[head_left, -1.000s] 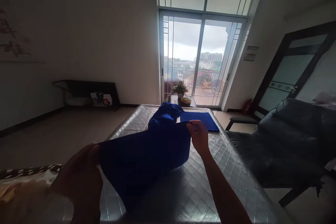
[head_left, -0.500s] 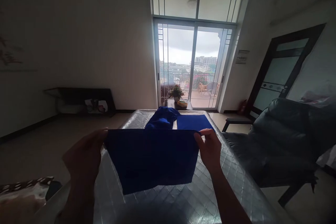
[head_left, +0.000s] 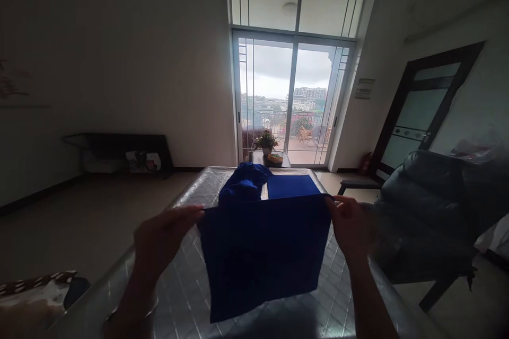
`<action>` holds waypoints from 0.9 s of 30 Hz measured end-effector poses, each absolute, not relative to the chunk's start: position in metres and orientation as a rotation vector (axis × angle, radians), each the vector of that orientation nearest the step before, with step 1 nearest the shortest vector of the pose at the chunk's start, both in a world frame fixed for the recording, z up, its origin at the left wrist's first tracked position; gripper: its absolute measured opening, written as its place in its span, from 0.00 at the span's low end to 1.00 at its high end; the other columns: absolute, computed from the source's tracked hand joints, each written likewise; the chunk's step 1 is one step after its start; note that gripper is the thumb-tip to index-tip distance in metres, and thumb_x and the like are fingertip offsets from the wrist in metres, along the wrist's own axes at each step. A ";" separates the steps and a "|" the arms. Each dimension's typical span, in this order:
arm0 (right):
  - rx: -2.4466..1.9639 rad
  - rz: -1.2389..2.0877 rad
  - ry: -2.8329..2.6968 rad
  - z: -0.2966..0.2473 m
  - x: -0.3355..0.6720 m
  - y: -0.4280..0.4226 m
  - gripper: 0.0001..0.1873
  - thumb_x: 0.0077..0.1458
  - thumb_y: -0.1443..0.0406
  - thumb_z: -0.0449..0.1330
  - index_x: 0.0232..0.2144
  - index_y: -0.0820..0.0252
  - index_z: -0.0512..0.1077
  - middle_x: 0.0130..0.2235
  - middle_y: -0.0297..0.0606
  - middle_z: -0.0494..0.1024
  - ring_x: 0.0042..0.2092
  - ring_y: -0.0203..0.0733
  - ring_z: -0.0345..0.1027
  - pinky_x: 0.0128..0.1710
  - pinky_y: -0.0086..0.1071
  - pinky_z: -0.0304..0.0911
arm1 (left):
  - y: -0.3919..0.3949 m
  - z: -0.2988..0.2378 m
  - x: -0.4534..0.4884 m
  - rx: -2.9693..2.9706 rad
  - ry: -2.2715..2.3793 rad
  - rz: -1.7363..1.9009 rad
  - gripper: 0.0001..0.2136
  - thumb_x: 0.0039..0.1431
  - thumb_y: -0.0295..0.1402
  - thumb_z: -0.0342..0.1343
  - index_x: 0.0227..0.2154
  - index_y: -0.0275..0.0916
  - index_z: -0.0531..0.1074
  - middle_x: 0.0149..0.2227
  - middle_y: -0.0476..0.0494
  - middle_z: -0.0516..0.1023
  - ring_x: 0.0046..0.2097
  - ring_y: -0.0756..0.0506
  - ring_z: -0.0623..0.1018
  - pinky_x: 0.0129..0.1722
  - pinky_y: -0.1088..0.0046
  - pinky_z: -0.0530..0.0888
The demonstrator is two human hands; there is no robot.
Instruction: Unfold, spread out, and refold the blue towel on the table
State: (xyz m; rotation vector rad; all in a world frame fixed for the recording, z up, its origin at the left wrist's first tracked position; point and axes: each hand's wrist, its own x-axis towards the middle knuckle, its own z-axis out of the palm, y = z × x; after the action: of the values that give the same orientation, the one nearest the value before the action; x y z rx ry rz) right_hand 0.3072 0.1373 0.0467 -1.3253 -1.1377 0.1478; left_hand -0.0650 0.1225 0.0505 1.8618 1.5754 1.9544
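A dark blue cloth point(head_left: 264, 257) hangs stretched between my hands over the table. My left hand point(head_left: 165, 233) pinches its upper left corner, and the upper right corner is gripped by my right hand point(head_left: 350, 222). Below the pinched edge the cloth falls fairly flat, its lower edge slanting. Behind it, a crumpled blue cloth heap point(head_left: 244, 183) lies at the far end of the table. Beside that heap on the right is a flat, folded blue cloth point(head_left: 293, 185), partly covered by the one I hold.
The table has a shiny silver quilted cover point(head_left: 178, 280). A dark padded chair point(head_left: 421, 212) stands close on the right. Beyond the table's far end are a small table with a potted plant point(head_left: 267, 141) and a glass sliding door point(head_left: 270, 79). A dark low rack point(head_left: 131, 151) sits at left.
Both hands have moved to the right with the held cloth. The left hand is slightly lower, so the cloth's top edge now slopes up to the right.
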 end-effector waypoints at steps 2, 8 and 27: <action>-1.487 0.109 -1.071 0.053 0.318 0.139 0.27 0.51 0.42 0.61 0.38 0.59 0.76 0.24 0.34 0.74 0.26 0.41 0.67 0.28 0.33 0.56 | 0.114 0.051 -0.044 2.087 1.402 1.819 0.10 0.51 0.47 0.66 0.31 0.48 0.82 0.31 0.52 0.83 0.32 0.48 0.82 0.35 0.75 0.79; -1.548 -0.028 -1.019 0.073 0.308 0.191 0.22 0.59 0.48 0.55 0.45 0.57 0.74 0.36 0.40 0.80 0.34 0.44 0.72 0.36 0.34 0.59 | 0.088 0.049 0.001 2.142 1.269 1.525 0.09 0.57 0.42 0.63 0.40 0.50 0.80 0.35 0.51 0.83 0.31 0.50 0.82 0.29 0.80 0.77; -1.481 0.590 -2.420 -0.114 0.261 0.133 0.08 0.54 0.70 0.56 0.32 0.59 0.75 0.40 0.40 0.78 0.42 0.41 0.72 0.42 0.30 0.63 | 0.074 -0.163 -0.102 1.512 1.950 0.948 0.13 0.49 0.52 0.53 0.31 0.57 0.80 0.39 0.50 0.83 0.46 0.35 0.81 0.47 0.61 0.76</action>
State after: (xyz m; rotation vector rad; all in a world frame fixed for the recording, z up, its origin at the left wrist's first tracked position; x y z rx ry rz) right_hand 0.2609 0.1326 -0.1138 -1.4812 -2.4203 0.5895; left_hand -0.1020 0.0744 -0.1631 1.5123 1.9496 0.9484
